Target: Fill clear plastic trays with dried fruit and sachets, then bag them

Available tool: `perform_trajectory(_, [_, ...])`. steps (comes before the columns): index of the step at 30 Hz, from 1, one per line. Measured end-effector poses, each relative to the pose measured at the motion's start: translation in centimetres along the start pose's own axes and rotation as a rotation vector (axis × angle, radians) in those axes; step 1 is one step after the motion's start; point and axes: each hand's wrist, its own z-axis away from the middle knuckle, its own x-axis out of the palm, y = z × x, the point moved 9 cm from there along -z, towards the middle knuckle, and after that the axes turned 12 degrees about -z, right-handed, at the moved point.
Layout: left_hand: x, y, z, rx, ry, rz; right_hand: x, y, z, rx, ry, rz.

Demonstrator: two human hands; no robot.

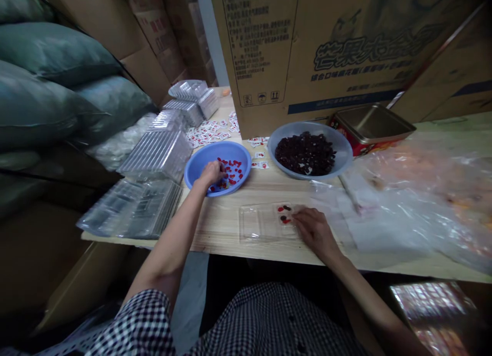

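My left hand [213, 173] reaches into a blue plastic bowl [192, 178] with its fingers pinched together. Small glossy red pieces [232, 167] lie scattered in the bowl; whatever those fingers hold is hidden. In front of me a clear plastic tray [250, 224] with compartments lies flat. Several red and dark pieces [285, 219] sit in its right part. At that end, my right hand [312, 230] has its fingertips drawn together beside these pieces; I cannot make out anything between them.
A pale bowl [273, 153] of dark pieces [305, 153] stands behind the tray, beside a red tin [371, 128]. Stacked clear trays [154, 153] line the left. Small printed packets [207, 133] lie behind the blue bowl. Plastic bags [415, 207] cover the right; a large carton [307, 48] stands behind.
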Motion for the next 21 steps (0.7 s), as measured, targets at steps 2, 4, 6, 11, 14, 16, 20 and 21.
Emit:
perform_trajectory(2, [0.1, 0.3, -0.4, 0.000, 0.005, -0.007, 0.1, 0.8, 0.5, 0.033, -0.009, -0.023])
perform_trajectory(4, [0.2, 0.6, -0.7, -0.003, -0.003, -0.015, 0.4, 1.1, 0.9, 0.050, -0.024, -0.030])
perform_trajectory(6, [-0.2, 0.8, -0.6, -0.005, -0.004, -0.015, 0.5, 1.0, 1.2, 0.052, -0.022, -0.025])
perform_trajectory(11, [-4.5, 3.4, 3.8, 0.044, 0.166, 0.070, -0.9, 0.7, 2.3, 0.087, 0.057, -0.016])
perform_trajectory(14, [-5.4, 9.7, 9.7, 0.254, 0.274, 0.342, -1.5, 1.0, 3.0, 0.158, 0.104, -0.073])
perform_trajectory(16, [-2.9, 15.8, 13.7, 0.474, 0.169, 0.450, -1.3, 1.0, 3.3, 0.184, 0.108, -0.126])
perform_trajectory(20, [2.7, 23.6, 18.1, 0.673, 0.121, 0.409, 0.0, 0.1, 3.6, 0.153, 0.086, -0.154])
perform_trajectory(21, [3.6, 24.3, 18.4, 0.680, 0.130, 0.394, 0.3, -0.1, 3.8, 0.141, 0.082, -0.153])
